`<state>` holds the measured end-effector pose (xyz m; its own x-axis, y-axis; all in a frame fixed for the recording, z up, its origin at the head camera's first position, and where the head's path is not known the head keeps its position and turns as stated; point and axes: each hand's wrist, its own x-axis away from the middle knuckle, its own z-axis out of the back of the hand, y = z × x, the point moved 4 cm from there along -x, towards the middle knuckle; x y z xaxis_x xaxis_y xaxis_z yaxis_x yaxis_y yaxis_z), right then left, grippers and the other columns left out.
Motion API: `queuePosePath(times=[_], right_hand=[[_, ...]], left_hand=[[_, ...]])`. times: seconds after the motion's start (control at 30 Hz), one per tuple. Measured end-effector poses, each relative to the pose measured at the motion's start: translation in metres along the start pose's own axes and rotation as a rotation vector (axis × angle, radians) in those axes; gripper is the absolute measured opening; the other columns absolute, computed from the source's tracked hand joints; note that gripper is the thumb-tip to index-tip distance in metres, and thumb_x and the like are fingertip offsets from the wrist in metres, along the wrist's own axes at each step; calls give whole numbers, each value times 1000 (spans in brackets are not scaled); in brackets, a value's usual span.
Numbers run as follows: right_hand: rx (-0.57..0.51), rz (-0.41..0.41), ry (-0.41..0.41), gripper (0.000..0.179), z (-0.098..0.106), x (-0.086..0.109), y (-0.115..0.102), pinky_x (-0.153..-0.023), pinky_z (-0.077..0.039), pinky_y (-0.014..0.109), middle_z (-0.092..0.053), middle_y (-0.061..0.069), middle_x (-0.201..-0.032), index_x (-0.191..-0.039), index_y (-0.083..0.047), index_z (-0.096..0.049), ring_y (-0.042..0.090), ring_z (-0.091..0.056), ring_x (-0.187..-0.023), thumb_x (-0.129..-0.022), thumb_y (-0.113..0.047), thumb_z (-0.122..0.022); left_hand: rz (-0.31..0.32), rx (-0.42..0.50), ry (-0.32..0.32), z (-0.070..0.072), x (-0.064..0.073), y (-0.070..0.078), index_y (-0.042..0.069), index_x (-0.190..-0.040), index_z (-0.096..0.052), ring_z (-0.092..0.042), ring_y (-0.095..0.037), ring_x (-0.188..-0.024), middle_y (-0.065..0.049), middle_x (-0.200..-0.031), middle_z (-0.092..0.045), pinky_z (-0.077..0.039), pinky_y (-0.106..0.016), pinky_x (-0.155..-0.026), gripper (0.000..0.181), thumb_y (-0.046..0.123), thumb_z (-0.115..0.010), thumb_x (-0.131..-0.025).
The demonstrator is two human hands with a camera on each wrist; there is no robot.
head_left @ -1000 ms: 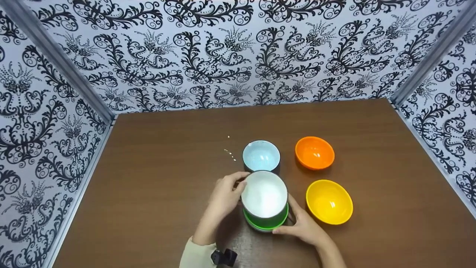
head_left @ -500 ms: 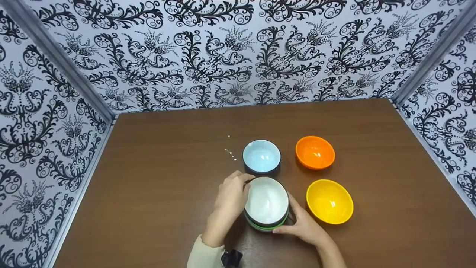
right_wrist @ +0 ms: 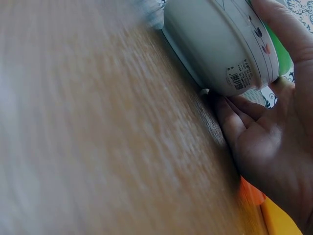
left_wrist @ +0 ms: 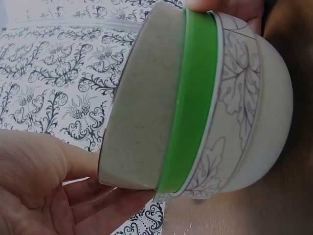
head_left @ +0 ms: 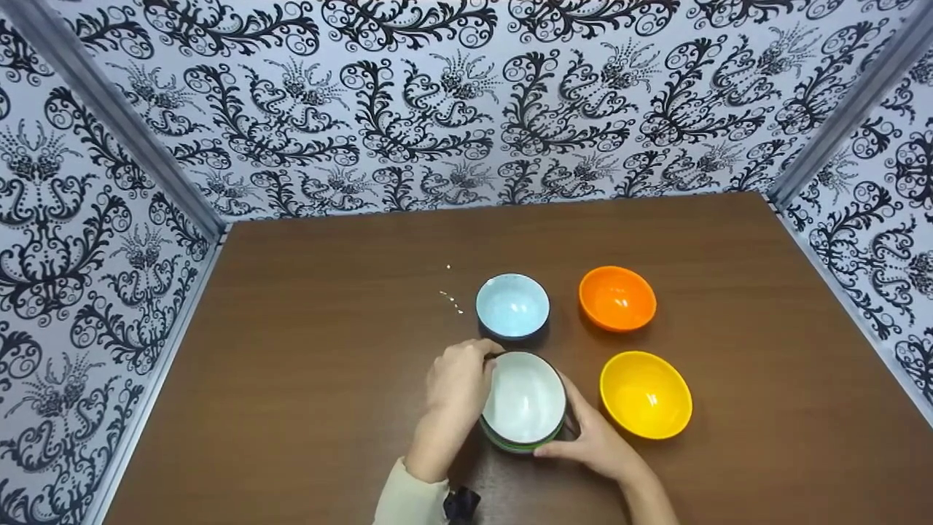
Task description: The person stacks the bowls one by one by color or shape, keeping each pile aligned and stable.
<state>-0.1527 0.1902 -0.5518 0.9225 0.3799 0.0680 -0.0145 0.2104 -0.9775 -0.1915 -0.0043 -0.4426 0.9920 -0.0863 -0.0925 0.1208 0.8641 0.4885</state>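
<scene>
A stack of nested bowls stands at the table's front middle. On top is a bowl with a white inside and dark rim [head_left: 525, 401]; its grey-beige outside rises above a green bowl [left_wrist: 191, 103]. Beneath the green one is a white bowl with a leaf pattern [left_wrist: 237, 93], which shows a barcode label in the right wrist view. My left hand [head_left: 458, 379] pinches the top bowl's rim at its left, thumb over the edge. My right hand [head_left: 601, 441] holds the stack's right side, thumb at the front near the green rim and fingers behind the lower bowl.
Just behind the stack sits a light blue bowl [head_left: 512, 306]. To the right are an orange bowl [head_left: 617, 299] and, nearer, a yellow bowl [head_left: 646, 396]. Small pale specks [head_left: 452, 300] lie on the brown table [head_left: 306, 350]. Patterned walls [head_left: 466, 109] enclose the back and sides.
My left hand has lowered the white-lined bowl into the green one, toward me and slightly right, so less green shows. My right hand has stayed in place on the stack.
</scene>
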Motion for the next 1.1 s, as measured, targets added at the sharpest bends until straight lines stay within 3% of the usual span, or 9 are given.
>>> queuePosePath(times=[0.53,0.9,1.1], right_hand=[[-65,-7,-19,118,0,0,-2,-109,-32,7,-19,18,-164,-160,-6,-8,-12,-37,-133,-74,-12,-88],[-66,1,-15,118,0,0,-2,-109,-31,7,-19,20,-164,-160,-4,-8,-12,-37,-133,-73,-12,-88],[-55,1,-10,118,-1,-1,0,-110,-31,8,-20,20,-164,-160,-3,-9,-12,-37,-133,-73,-13,-88]], left_hand=[[37,7,-8,-7,-4,-4,27,-104,-80,-75,-27,-89,1,-106,-78,-59,-40,-64,20,15,-74,-89],[18,7,35,-10,-3,-6,27,-102,-80,-75,-26,-91,1,-104,-78,-60,-41,-66,19,16,-75,-88],[22,1,14,-10,-3,-7,28,-104,-80,-74,-27,-93,1,-106,-78,-60,-42,-67,19,17,-75,-88]])
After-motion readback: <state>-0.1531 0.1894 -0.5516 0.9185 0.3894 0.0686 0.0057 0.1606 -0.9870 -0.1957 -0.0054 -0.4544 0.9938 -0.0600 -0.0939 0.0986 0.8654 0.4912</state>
